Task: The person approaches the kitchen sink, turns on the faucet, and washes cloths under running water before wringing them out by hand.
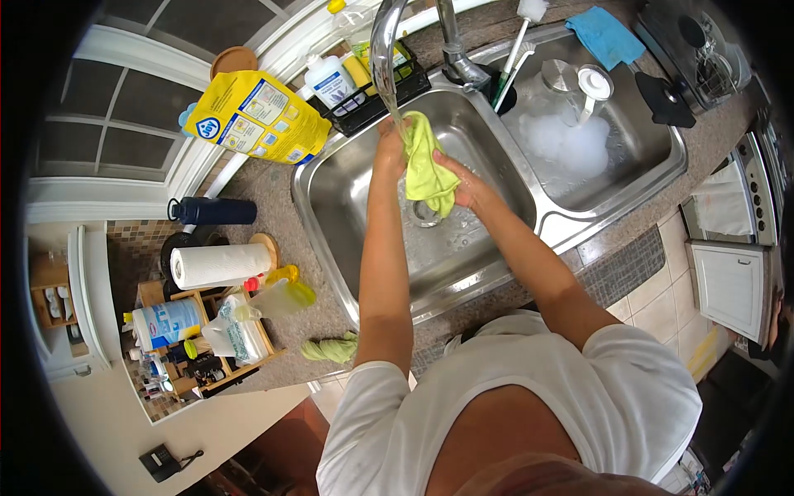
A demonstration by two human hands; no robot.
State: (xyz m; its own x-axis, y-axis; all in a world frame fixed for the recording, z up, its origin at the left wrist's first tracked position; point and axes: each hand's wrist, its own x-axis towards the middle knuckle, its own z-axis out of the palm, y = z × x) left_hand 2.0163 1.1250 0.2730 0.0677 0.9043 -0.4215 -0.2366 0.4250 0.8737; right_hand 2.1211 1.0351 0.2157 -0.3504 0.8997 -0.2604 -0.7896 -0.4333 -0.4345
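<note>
A lime-green cloth [428, 169] hangs between my hands over the left sink basin [339, 215], under the running faucet [387, 58]. My left hand [390, 149] grips its upper left side, close to the stream of water. On the right, my right hand [465, 180] is closed on the lower part of the same cloth. Some of my fingers are hidden behind the fabric. Below the cloth, the drain [424, 215] shows in part, with water drops on the steel around it.
The right basin [653, 165] holds suds [571, 145] and a white-lidded clear container [594, 83]. A yellow Joy pouch [260, 116], a black caddy with bottles [364, 116] and a paper towel roll [219, 264] stand left. A blue cloth [605, 37] lies at the back right.
</note>
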